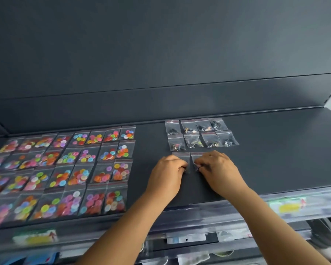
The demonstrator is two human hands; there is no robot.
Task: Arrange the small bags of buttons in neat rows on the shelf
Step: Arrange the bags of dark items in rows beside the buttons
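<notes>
While left hand (165, 174) pinches one small bag (181, 159), right hand (217, 170) pinches neighbour bag (196, 157) (fingers curled); both on shelf (275, 150).

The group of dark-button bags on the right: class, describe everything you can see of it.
The dark-button bags are small clear plastic zip bags, each holding a few dark pieces. Eight lie flat on the dark shelf in two rows of four, edges touching or overlapping. Nearer, the left hand and right hand each hold one more, starting a third row.
</notes>
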